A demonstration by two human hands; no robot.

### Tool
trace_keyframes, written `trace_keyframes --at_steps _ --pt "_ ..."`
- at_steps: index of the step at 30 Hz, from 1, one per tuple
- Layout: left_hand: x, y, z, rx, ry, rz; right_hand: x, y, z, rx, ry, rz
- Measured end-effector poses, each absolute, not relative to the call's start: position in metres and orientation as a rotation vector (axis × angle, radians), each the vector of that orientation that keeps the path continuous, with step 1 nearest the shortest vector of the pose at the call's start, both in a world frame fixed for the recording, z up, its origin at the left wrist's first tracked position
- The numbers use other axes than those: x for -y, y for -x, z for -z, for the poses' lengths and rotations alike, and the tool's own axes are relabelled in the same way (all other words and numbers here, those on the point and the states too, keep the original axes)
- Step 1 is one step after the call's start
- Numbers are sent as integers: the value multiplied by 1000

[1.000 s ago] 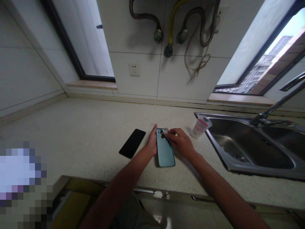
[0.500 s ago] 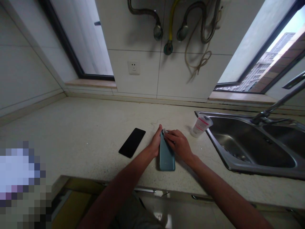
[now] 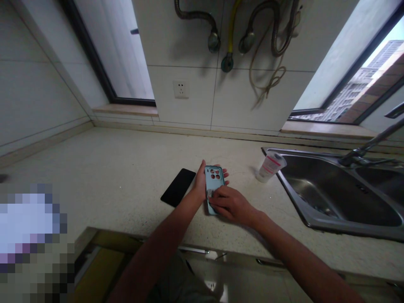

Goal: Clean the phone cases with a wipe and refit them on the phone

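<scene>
Two hands are on this thing, so starting up close: my left hand (image 3: 200,185) is cupped under a light teal phone case (image 3: 214,180), thumb side along one long edge and fingertips poking out past the other, so it's gripped and lifted a bit off the surface (image 3: 104,168). My right hand (image 3: 232,205) lies across the lower half with the fingers curled over and pressing on it, and there's a small pale bit right under the fingertips (image 3: 209,194), too small to tell what it is. The case is matte-looking, with rounded corners and a cluster of round holes near the top. Those holes look reddish, maybe skin showing through, so I can't say for sure if there's a phone inside. Just left of it, nearly touching my left hand, a black phone (image 3: 178,187) lies flat and tilted at an angle. Off to the right, a plastic cup (image 3: 270,167) with a pink and white label sits by the steel sink (image 3: 334,189) and its faucet (image 3: 362,152). Further back there's a wall outlet (image 3: 181,89) on the tile, with hoses (image 3: 230,29) hanging above it between two windows (image 3: 116,50).
</scene>
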State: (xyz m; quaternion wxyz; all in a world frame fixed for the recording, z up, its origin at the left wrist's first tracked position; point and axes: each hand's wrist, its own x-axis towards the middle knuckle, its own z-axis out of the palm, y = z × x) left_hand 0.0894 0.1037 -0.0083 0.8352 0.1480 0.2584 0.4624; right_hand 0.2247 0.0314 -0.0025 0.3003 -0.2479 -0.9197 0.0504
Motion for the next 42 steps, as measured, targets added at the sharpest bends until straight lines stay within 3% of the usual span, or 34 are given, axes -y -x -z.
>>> trace_keyframes --at_steps 8,17,24,31,36,42 --pt "-111 -82 5 -540 -333 -998 -30 -227 -12 2556 522 -256" --pt "-111 -84 3 -608 -257 -982 -51 -247 -6 2492 909 176" --pt "-105 -90 2 -570 -304 -877 -60 -246 9 2321 1121 287" --pt "-95 -98 8 -543 -475 -708 -61 -239 11 1858 1309 -145" --pt "-93 -99 6 -570 -614 -826 -61 -233 9 1402 1263 -621" --pt "-93 -100 8 -567 -803 -903 -71 -240 13 971 1168 -860"
